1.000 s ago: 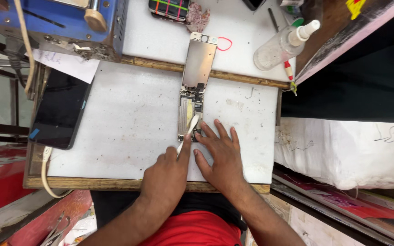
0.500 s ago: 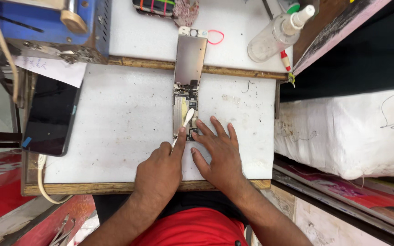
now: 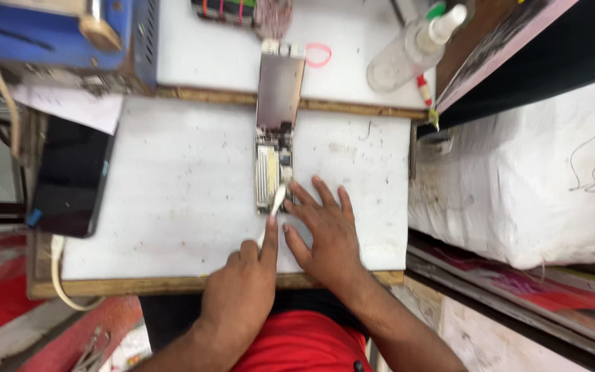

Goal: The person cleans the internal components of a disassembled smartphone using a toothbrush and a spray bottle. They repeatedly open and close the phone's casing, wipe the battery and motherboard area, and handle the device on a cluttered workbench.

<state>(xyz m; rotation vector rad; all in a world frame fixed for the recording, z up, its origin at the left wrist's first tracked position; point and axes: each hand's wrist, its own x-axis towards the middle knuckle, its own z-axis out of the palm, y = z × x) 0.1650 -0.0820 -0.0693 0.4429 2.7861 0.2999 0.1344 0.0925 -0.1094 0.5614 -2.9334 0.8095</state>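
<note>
An opened phone [image 3: 275, 158] lies on the white work board [image 3: 173, 200], its circuit parts showing at the near end and a metal plate covering the far end. My left hand [image 3: 242, 289] holds a thin white pry tool [image 3: 277, 203] whose tip rests on the phone's near edge. My right hand [image 3: 321, 231] lies flat on the board just right of the phone's near corner, fingers spread, fingertips touching the phone's edge.
A dark phone [image 3: 70, 179] with a cable lies off the board's left edge. A blue machine [image 3: 56, 34] stands at the back left. A clear squeeze bottle [image 3: 414, 48] and a pink ring [image 3: 318, 54] lie at the back. A white sack [image 3: 531, 172] fills the right.
The view has shifted a little. Both hands stay at the phone's near end, the tool tip still on its edge.
</note>
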